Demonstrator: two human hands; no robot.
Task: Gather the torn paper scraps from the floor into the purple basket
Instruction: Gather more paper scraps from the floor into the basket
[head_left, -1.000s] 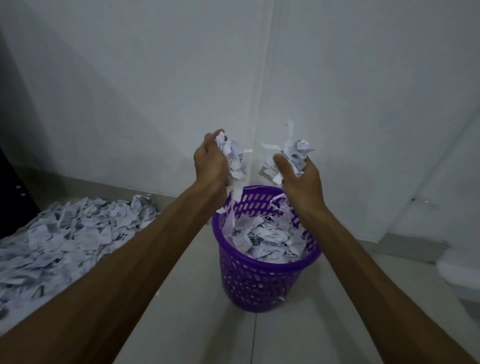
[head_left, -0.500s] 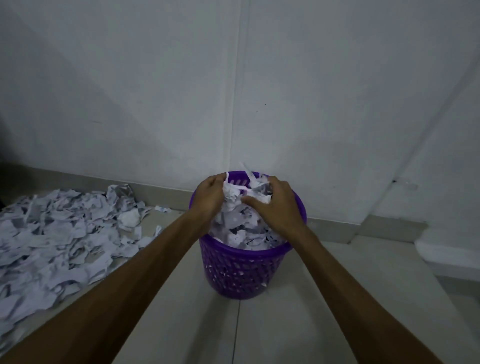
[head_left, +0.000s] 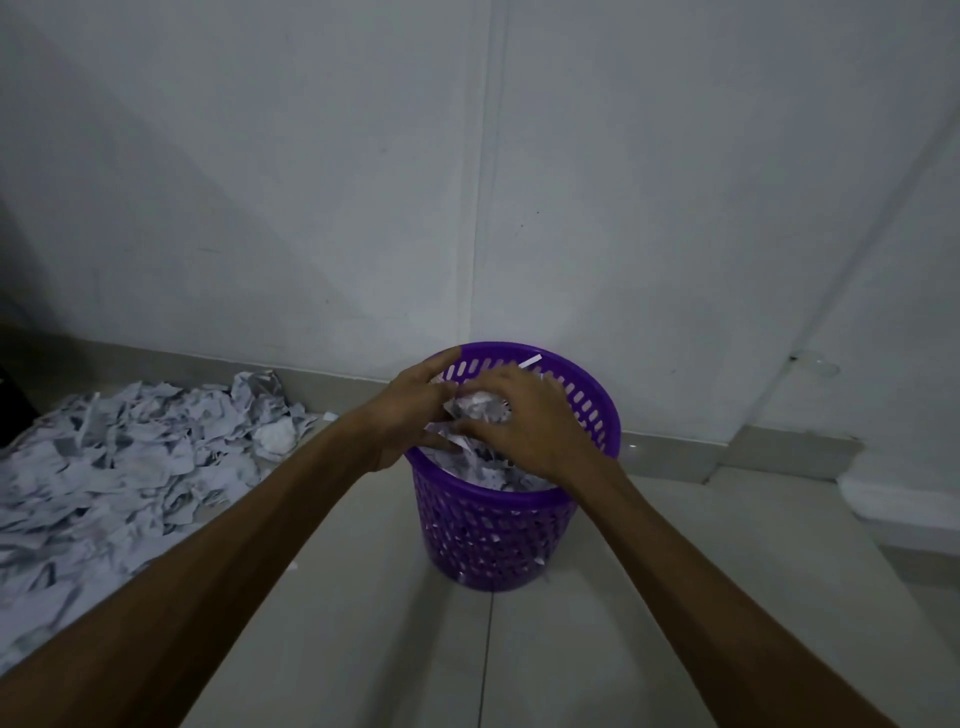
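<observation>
The purple basket stands on the floor near the wall, filled close to its rim with torn paper scraps. Both my hands are over its mouth. My left hand reaches in from the left with its fingers spread toward the far rim, touching the scraps. My right hand lies on top of the wad with its fingers blurred and spread over it. A big pile of torn scraps covers the floor to the left of the basket.
A white wall rises right behind the basket, with a grey skirting strip along its foot. A low white object sits on the floor at the right. Pale floor tiles stretch in front of the basket.
My hands came down from above the basket with handfuls of scraps into its mouth. Their fingers have now spread out over the scraps inside.
</observation>
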